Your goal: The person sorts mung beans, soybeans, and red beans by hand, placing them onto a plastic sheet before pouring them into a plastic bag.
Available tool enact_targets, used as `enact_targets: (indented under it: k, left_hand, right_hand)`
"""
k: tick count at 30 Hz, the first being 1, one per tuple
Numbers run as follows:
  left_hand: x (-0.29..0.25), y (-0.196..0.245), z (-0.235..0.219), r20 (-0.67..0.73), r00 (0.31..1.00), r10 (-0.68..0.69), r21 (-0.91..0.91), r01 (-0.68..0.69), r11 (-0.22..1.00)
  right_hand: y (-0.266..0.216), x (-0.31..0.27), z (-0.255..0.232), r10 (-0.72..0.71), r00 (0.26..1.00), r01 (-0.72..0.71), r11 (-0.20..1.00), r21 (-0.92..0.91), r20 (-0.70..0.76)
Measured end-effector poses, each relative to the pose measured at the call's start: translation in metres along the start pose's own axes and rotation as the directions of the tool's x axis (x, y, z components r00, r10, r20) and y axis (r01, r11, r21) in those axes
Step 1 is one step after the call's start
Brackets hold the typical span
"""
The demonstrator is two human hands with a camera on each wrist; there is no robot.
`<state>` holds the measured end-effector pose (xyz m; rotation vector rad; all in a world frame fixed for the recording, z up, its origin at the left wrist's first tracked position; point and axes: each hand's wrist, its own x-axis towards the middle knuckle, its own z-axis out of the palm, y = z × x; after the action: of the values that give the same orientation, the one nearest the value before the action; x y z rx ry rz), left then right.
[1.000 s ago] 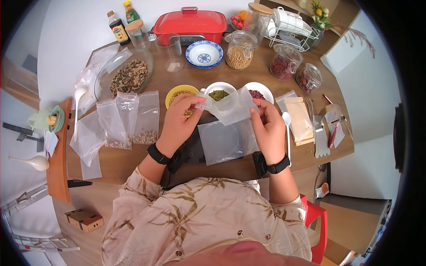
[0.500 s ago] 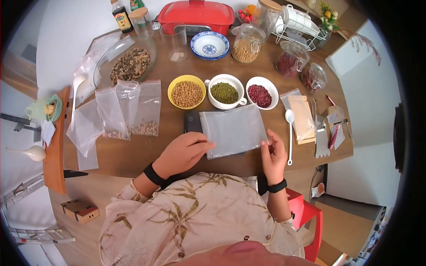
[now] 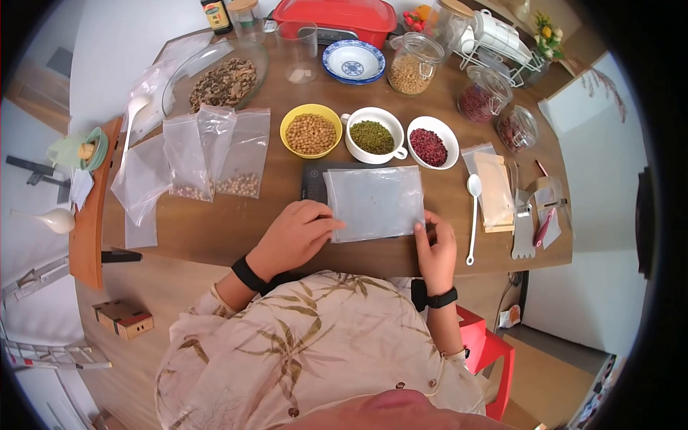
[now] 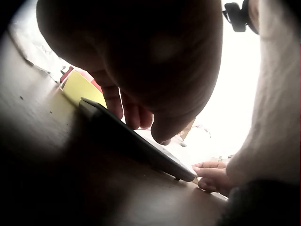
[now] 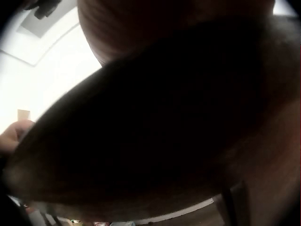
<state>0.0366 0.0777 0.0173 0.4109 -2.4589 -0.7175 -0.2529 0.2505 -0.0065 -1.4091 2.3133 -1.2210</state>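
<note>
At the left end of the desk (image 3: pixel 222 229) I'm counting one white spoon (image 3: pixel 137 107) and at least four clear bags (image 3: pixel 246 147), two of them plainly showing beans at the bottom — overlaps are keeping me from an exact number. Behind them one glass dish (image 3: pixel 170 92) is holding dark brown pieces. The left hand (image 3: pixel 301 233) is coming next, its fingers reaching out relaxed, the tips touching the lower left corner of one flat clear bag (image 3: pixel 376 204). That bag is lying on a single black scale (image 3: pixel 313 186). The right hand (image 3: pixel 437 251) is touching the bag's right edge, thumb and fingers standing apart.

Three bowls are sitting in a row just beyond the bag, blocking the way forward: a yellow bowl (image 3: pixel 287 141) of tan beans, a handled white bowl (image 3: pixel 351 149) of green ones, a plain white bowl (image 3: pixel 448 161) of red ones. Farther back I'm seeing one red cooker (image 3: pixel 337 18) and, to its right, three clip-top jars (image 3: pixel 416 64). A second spoon (image 3: pixel 473 218) is lying just right of the right hand. Both wrist views are largely dark, hands and sleeves filling them.
</note>
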Motion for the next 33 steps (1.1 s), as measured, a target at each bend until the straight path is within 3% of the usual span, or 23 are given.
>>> enact_targets:
  k: [5, 9, 11, 18, 20, 23, 27, 29, 33]
  left_hand:
    - [-0.012, -0.002, -0.004, -0.068, 0.995, -0.067, 0.088, 0.073, 0.993]
    - [-0.023, -0.002, -0.007, -0.129, 0.987, -0.093, 0.127, 0.109, 0.986]
    - [-0.026, 0.000, -0.008, -0.131, 0.987, -0.097, 0.114, 0.113, 0.987]
    - [-0.026, 0.009, -0.009, -0.189, 0.979, -0.078, 0.107, 0.099, 0.989]
    - [-0.020, 0.015, -0.011, -0.255, 0.959, -0.120, -0.065, 0.107, 0.992]
    - [-0.011, 0.019, -0.019, -0.287, 0.953, -0.093, -0.108, 0.064, 0.992]
    - [0.001, 0.024, -0.044, -0.324, 0.945, 0.037, 0.021, -0.031, 0.999]
    - [0.007, 0.028, -0.066, -0.344, 0.928, 0.143, 0.198, -0.077, 0.977]
    - [0.015, 0.014, -0.111, -0.451, 0.893, 0.013, 0.151, 0.062, 0.987]
  right_hand:
    - [-0.007, -0.006, 0.013, -0.016, 1.000, 0.017, 0.986, 0.164, -0.006]
    - [-0.007, -0.008, 0.020, -0.098, 0.995, 0.094, 0.974, 0.205, 0.008]
    - [-0.006, -0.008, 0.022, -0.125, 0.990, 0.135, 0.972, 0.195, -0.064]
    - [-0.001, -0.011, 0.016, -0.097, 0.990, 0.123, 0.950, 0.288, -0.105]
    - [-0.010, -0.013, 0.014, 0.059, 0.996, -0.010, 0.832, 0.555, -0.070]
    - [-0.034, -0.006, 0.003, 0.146, 0.989, -0.113, 0.748, 0.654, 0.005]
    - [-0.070, 0.015, 0.003, 0.114, 0.993, -0.107, 0.708, 0.698, 0.037]
    - [-0.090, 0.033, 0.002, 0.060, 0.992, -0.121, 0.717, 0.687, 0.112]
    - [-0.144, 0.093, 0.000, -0.018, 0.962, -0.181, 0.709, 0.681, 0.273]
